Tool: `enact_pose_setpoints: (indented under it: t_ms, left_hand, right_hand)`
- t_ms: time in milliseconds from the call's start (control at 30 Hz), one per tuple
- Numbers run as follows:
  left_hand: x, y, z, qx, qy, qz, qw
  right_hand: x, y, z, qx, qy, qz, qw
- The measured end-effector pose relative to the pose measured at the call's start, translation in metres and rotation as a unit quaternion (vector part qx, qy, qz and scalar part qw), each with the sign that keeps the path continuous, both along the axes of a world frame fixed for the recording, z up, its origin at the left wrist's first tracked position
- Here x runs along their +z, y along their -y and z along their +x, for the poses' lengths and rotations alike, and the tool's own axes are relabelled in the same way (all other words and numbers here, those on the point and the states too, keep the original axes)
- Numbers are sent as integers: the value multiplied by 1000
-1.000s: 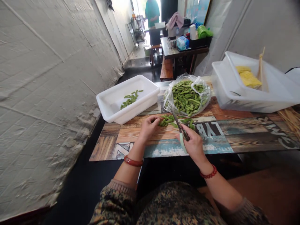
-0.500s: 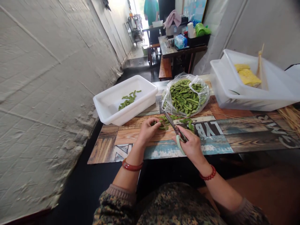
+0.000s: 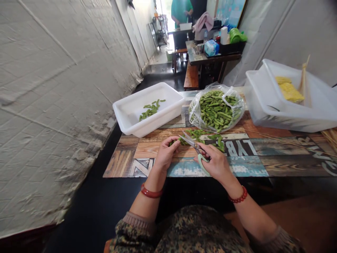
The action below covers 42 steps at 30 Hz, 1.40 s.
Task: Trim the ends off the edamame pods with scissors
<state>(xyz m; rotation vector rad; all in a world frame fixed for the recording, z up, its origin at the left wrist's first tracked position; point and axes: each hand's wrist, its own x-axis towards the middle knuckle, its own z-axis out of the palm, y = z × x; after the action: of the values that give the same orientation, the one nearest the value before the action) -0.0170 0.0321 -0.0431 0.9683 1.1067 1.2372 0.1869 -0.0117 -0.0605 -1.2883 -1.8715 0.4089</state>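
My left hand (image 3: 166,151) is closed on a green edamame pod (image 3: 172,142), mostly hidden by the fingers. In my right hand (image 3: 214,160) are scissors (image 3: 198,153) with pale green handles, their blades parted and pointing left at the pod's end. Loose edamame pods (image 3: 196,134) lie on the table just beyond the blades. Behind them sits a clear plastic bag (image 3: 193,114) full of edamame (image 3: 214,107). A white tub (image 3: 158,123) at the left holds a small heap of pods (image 3: 150,110).
White tubs (image 3: 286,119), one inside another, stand at the right with a yellow packet (image 3: 289,91) inside. Dry straw (image 3: 331,140) lies at the table's (image 3: 237,168) right end. Farther back are a cluttered table (image 3: 195,58), a bench (image 3: 191,75) and a person in green (image 3: 181,12).
The scissor blades have opened and now reach the pod in my left hand. The view has shifted, so the scene sits farther right. The person at the back now shows hands raised.
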Motion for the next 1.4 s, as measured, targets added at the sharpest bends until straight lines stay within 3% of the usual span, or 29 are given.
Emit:
enact_pose_setpoints:
  t_ms: [367,900,1233,1400]
  left_hand:
    - [5,4,0,-7,-41,41,998]
    - [-1,2,-4,-33,-91,94,991]
    - [-1,0,-3,-10,-136,183,974]
    - [2,3,0,-7,-91,100,991]
  right_hand:
    - [-2,-7,5,41,27,17,999]
    - [0,-5,5,57,11,1,998]
    - [2,-4,3,49,20,13,998]
    - [-3,-4,5,6,23,23,999]
